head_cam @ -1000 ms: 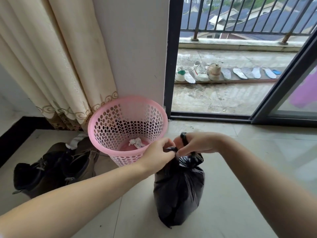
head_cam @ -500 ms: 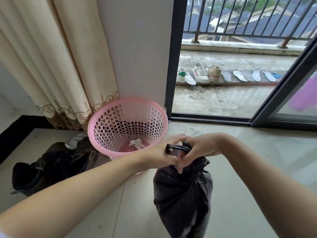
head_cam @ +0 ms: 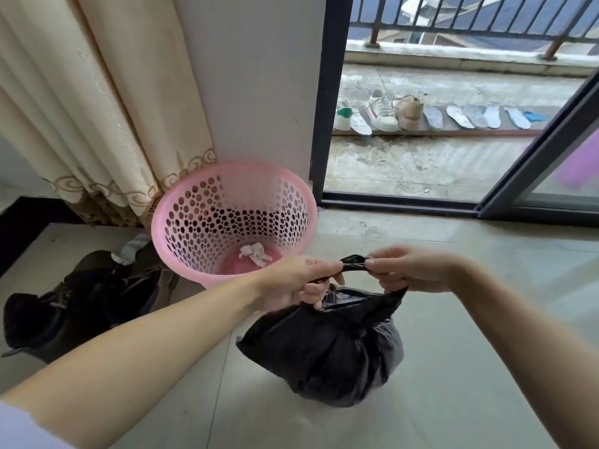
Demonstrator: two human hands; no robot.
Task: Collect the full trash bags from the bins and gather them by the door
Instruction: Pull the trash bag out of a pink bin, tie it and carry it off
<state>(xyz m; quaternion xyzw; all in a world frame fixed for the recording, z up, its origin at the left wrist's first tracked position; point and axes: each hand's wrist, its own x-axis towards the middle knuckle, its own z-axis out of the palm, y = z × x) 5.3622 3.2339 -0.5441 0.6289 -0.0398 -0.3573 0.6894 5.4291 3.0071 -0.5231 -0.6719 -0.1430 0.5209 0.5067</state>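
Observation:
A full black trash bag [head_cam: 327, 348] sits on the tiled floor in front of me, to the right of a pink perforated bin [head_cam: 233, 218]. My left hand [head_cam: 291, 281] grips one twisted end of the bag's top. My right hand [head_cam: 411, 268] pinches the other end, and a short black strand is stretched between the two hands above the bag's mouth. The bin stands against the wall with only a crumpled white tissue [head_cam: 254, 252] at its bottom.
Dark boots [head_cam: 74, 303] lie on the floor left of the bin, under a beige curtain [head_cam: 107, 102]. An open sliding door [head_cam: 398, 202] leads to a balcony where shoes [head_cam: 382, 110] and insoles line a ledge.
My hands have pulled apart sideways, stretching the bag's twisted ends between them. The bag looks squatter and wider than before, and the view has tilted slightly down.

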